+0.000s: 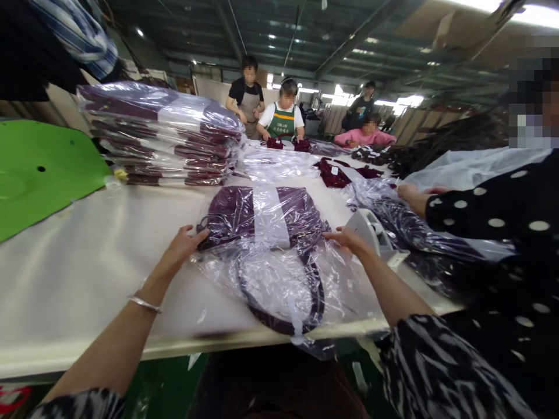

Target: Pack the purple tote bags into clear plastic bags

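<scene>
A dark purple bag [227, 209] in clear plastic wrap lies flat on the pale table [109, 279], with a white band [268, 212] around its middle. Its looped handle [321, 285] points toward me, and loose plastic hangs past the table's front edge. My left hand [187, 241] touches the bag's left side, its thumb and fingers apart at the plastic. At the right side, my right hand [349, 240] has its thumb and fingertips on the wrapped edge; whether it pinches the plastic is too small to tell.
A tall stack of wrapped purple bags [161, 139] stands behind left, near a green panel [48, 174]. A grey-white tape dispenser [371, 230] sits right. A person in a polka-dot sleeve [493, 203] handles wrapped items [406, 218]. Several people work farther back.
</scene>
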### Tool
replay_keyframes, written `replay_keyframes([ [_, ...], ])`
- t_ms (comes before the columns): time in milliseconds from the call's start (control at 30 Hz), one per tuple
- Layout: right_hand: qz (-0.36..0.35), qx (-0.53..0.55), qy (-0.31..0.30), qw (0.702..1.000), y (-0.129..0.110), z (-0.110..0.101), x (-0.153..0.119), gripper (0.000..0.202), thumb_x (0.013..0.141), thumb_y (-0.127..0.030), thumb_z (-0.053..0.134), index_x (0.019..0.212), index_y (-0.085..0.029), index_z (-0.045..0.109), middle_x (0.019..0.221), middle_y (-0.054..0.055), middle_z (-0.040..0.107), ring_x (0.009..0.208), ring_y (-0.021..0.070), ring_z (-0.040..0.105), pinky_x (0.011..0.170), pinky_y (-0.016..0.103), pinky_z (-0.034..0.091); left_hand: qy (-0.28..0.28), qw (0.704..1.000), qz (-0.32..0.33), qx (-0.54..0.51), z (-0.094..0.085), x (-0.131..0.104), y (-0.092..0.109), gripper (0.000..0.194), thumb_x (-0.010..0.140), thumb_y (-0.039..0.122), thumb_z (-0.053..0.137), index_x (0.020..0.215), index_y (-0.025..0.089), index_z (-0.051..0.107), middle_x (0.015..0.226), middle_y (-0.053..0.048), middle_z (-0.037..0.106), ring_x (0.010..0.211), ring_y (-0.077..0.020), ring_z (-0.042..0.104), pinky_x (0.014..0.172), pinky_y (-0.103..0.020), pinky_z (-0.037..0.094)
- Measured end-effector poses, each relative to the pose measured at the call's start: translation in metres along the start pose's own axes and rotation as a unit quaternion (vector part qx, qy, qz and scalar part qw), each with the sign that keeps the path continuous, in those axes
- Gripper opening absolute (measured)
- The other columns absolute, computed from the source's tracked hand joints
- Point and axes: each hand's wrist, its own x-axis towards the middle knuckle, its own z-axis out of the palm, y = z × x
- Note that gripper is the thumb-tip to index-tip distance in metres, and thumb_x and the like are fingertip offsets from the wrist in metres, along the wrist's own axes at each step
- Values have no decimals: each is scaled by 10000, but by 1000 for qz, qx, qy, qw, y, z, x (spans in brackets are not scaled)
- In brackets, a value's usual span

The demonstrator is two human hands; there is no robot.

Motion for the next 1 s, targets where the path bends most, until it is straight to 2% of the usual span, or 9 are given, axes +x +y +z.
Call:
replay_keyframes([
  [167,71,80,-93,990,-23,29,-14,412,493,-319,919,666,-197,565,506,-43,574,513,121,524,495,227,417,-44,997,22,-58,28,22,33,794,594,313,860,1297,105,557,996,-103,755,874,-269,721,735,-347,574],
  [367,77,217,-147,962,-55,71,-51,474,592,-281,880,917,-230,540,812,11,726,676,172,665,604,287,556,125,974,141,128,12,67,79,803,734,245,779,1447,96,442,1261,-228,662,1166,-378,629,976,-493,481],
  [433,94,266,-167,945,-57,82,-74,509,603,-250,873,973,-245,524,866,2,724,674,162,671,624,301,575,131,949,220,182,5,65,98,728,783,258,742,1440,106,468,1363,-233,600,1279,-389,548,1060,-521,423],
  [500,124,308,-189,924,-51,84,-104,529,597,-245,889,991,-249,535,867,2,717,654,157,670,576,273,555,66,920,319,219,6,44,111,531,817,262,705,1322,138,592,1377,-178,603,1319,-341,516,1127,-482,384],
  [600,142,316,-242,906,-31,69,-156,549,616,-347,911,1044,-240,584,883,27,721,637,163,665,486,236,492,-132,833,486,227,29,-25,112,272,854,262,676,1119,209,710,1391,-92,616,1334,-266,518,1159,-419,377],
  [667,145,310,-272,899,-16,57,-188,644,632,-419,904,1164,-244,589,899,35,725,633,171,663,484,250,495,-220,771,551,231,53,-82,101,310,854,299,696,1160,254,699,1476,-67,566,1393,-265,474,1176,-437,362],
  [733,165,310,-266,897,-6,49,-214,812,609,-443,911,1302,-250,536,898,34,727,646,189,676,522,280,526,-238,737,576,262,75,-133,88,510,801,290,740,1296,232,629,1553,-110,489,1463,-313,395,1206,-494,314],
  [833,177,304,-204,914,2,47,-237,1077,538,-454,932,1449,-221,407,824,26,721,649,218,686,551,302,536,-233,732,556,319,94,-172,75,651,778,209,714,1403,170,533,1611,-183,394,1511,-371,312,1210,-573,279],
  [1000,83,267,-148,949,8,56,-250,1159,583,-509,888,1531,-167,316,604,-74,594,485,151,532,465,261,438,-206,769,491,353,89,-158,68,744,742,147,694,1451,190,473,1621,-178,379,1507,-371,320,1207,-591,273],
])
